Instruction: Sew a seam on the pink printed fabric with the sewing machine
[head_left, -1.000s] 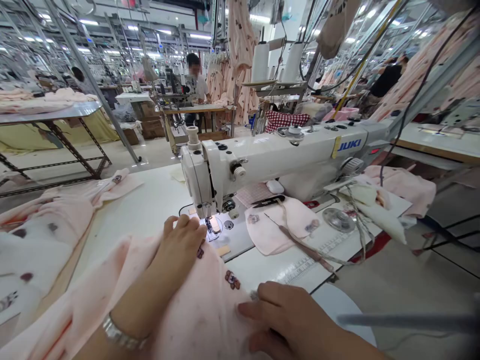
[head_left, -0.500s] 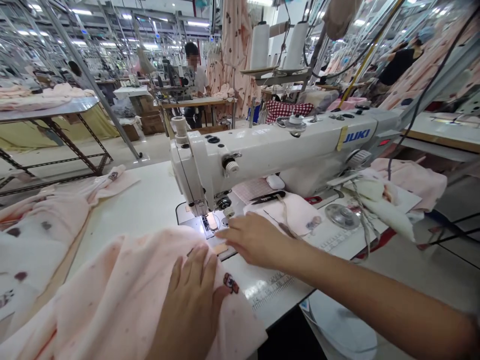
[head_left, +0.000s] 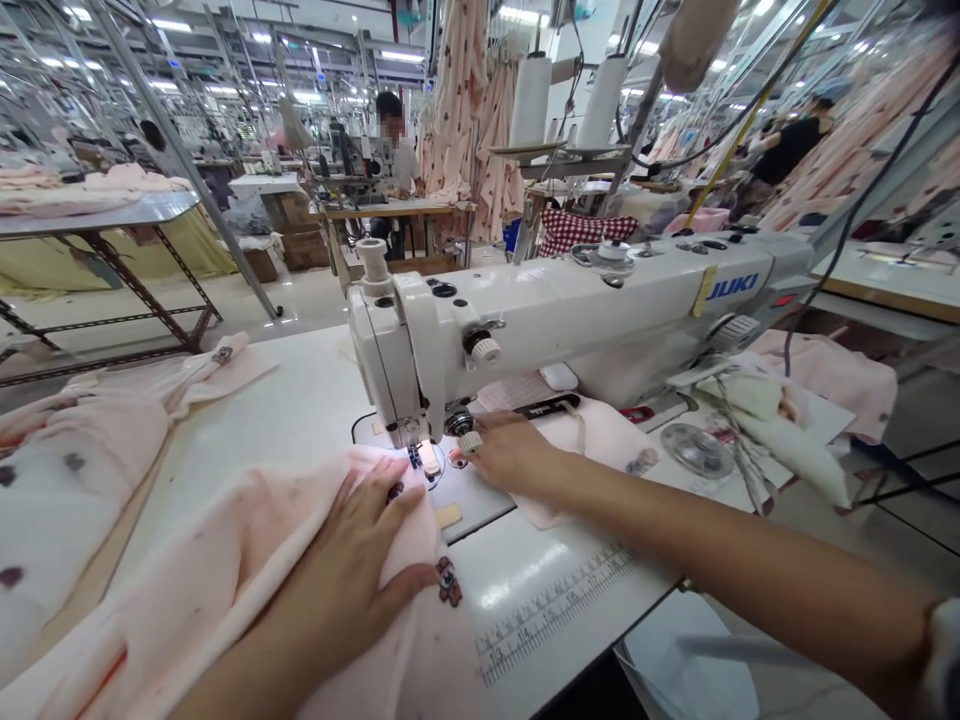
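Observation:
Pale pink fabric (head_left: 247, 540) with small printed bears lies over the table's left part, its edge running up to the presser foot (head_left: 415, 456) of a white sewing machine (head_left: 570, 310). My left hand (head_left: 360, 550) lies flat on this fabric, fingers spread, fingertips just left of the foot. To the right of the needle area, my right hand (head_left: 510, 455) reaches low beside the machine's head, its fingers extended and partly hidden by a knob (head_left: 470, 441). I see nothing held in it. Thread snips (head_left: 551, 406) and a small pink cloth piece (head_left: 600, 430) lie right by it.
More printed fabric (head_left: 67, 470) is heaped at the table's left. A clear round dish (head_left: 697, 450) and fabric strips (head_left: 780, 420) lie at the right. Thread cones (head_left: 531, 100) stand behind the machine. A person (head_left: 394, 150) sits at another machine farther back.
My left hand has slid the pink fabric forward, closer to the presser foot. My right hand has moved from in front of the foot rightward and back, beside the machine's head.

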